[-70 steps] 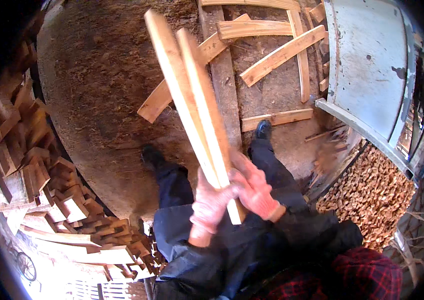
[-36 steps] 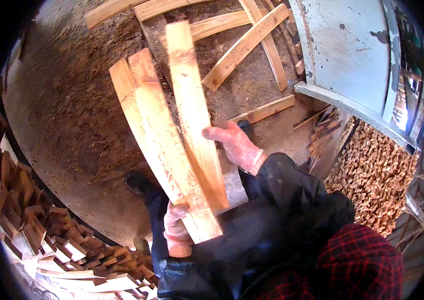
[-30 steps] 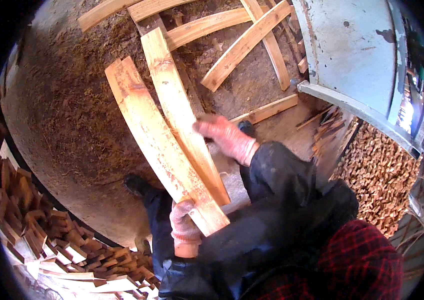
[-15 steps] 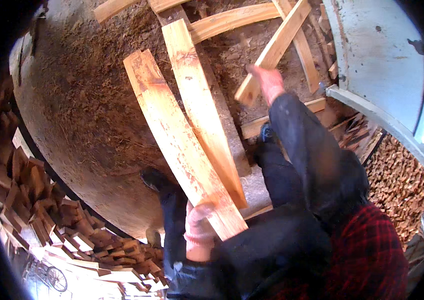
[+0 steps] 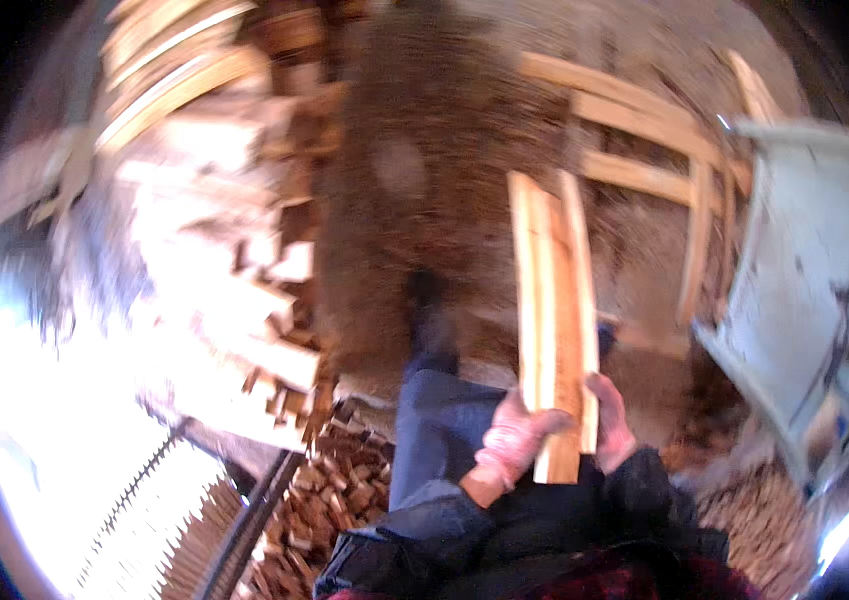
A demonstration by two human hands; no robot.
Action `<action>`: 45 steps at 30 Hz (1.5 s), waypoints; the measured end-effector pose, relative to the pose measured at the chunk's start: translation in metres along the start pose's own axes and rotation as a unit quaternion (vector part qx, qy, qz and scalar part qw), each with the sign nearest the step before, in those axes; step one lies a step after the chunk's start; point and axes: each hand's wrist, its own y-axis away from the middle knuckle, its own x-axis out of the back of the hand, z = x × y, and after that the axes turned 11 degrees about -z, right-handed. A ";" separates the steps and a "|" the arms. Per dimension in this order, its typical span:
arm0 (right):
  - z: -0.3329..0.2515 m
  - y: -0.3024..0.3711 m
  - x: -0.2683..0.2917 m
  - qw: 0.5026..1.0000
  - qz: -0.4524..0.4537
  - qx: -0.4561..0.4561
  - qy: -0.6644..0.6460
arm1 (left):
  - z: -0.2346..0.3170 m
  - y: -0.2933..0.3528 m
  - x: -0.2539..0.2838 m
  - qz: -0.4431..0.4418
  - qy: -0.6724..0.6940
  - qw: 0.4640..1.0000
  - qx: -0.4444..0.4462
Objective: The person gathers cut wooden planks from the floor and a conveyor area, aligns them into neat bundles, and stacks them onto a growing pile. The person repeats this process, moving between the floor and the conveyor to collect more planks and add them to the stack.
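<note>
A small stack of long, pale wooden boards (image 5: 557,300) stretches forward from my lap, with darker grain and bark-coloured streaks along it. My left hand (image 5: 517,438), in a pinkish work glove, closes on the near end from the left, its thumb lying over the top board. From the right, my right hand (image 5: 611,418), gloved alike, grips the edge of the same boards. Their undersides and most of the right fingers are hidden.
Several loose boards (image 5: 635,110) lie on the dirt floor ahead right, by a pale blue-grey metal panel (image 5: 795,230). Stacked timber (image 5: 275,350) stands at the left beside bright glare. Cut wood pieces (image 5: 330,510) are heaped at lower left. Motion blurs much of the view.
My view has swung round toward the timber stack. My right hand has left the separate board it held and come beside the left, onto the boards, which now lie closer together.
</note>
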 end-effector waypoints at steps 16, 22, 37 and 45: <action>0.031 -0.014 -0.316 0.829 -0.272 0.117 0.474 | 0.097 0.191 0.095 0.156 0.078 0.894 -0.412; 0.072 -0.154 -0.373 0.631 -0.174 0.221 0.723 | 0.148 0.121 0.223 0.224 0.210 0.861 -0.406; 0.040 -0.170 0.220 0.741 0.182 0.086 0.640 | -0.065 -0.042 0.135 0.060 -0.034 0.997 -0.024; -0.017 -0.288 0.413 0.925 0.275 0.009 0.263 | -0.079 -0.101 0.088 0.102 -0.107 0.988 0.048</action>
